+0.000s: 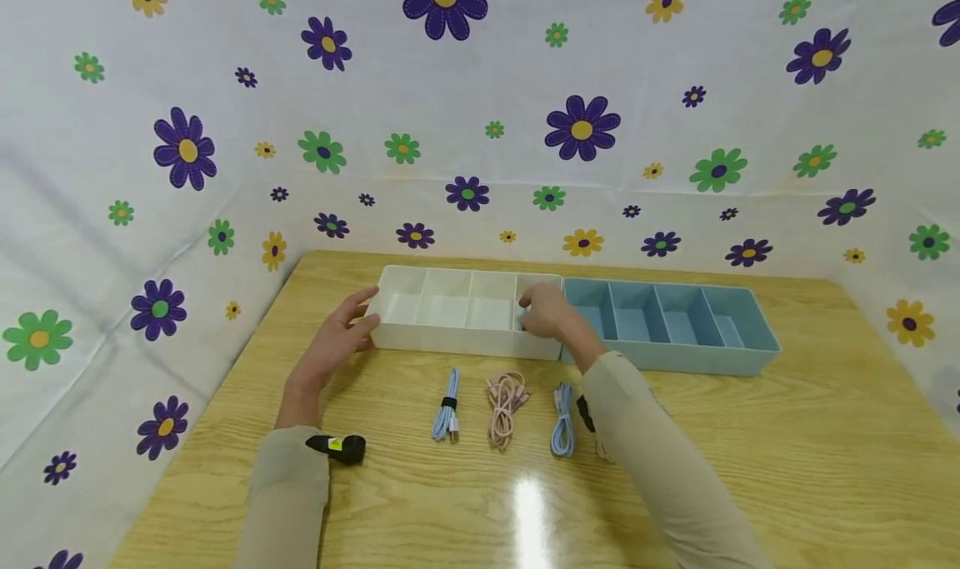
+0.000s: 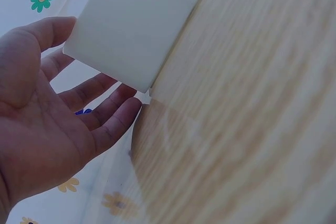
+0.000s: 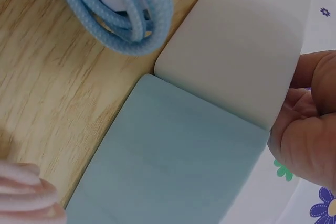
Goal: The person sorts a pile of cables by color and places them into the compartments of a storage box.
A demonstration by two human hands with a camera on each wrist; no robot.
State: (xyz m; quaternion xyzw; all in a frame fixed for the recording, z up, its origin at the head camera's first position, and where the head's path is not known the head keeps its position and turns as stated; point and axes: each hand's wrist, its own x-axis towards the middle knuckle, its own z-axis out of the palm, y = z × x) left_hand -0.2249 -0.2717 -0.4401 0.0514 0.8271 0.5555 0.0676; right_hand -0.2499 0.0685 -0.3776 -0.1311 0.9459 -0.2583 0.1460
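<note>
A white divided box (image 1: pixel 467 340) stands on the table, with its right end against a blue divided box (image 1: pixel 671 358). My left hand (image 1: pixel 335 341) is at the white box's left end, fingers loosely spread. In the left wrist view, the thumb and fingertips of this hand (image 2: pixel 58 98) lie at the box's end wall. My right hand (image 1: pixel 546 311) reaches down into the white box's rightmost compartment. Its fingers are bent in the right wrist view, but the box wall hides the fingertips and anything between them.
In front of the boxes lie a blue cable (image 1: pixel 446 415) with a black strap, a pink cable (image 1: pixel 502 411) and another blue cable (image 1: pixel 562 423). Another pink cable (image 3: pixel 26 192) is partly hidden by the right forearm. A flower-print cloth (image 1: pixel 510 69) hangs behind the table (image 1: pixel 420 502).
</note>
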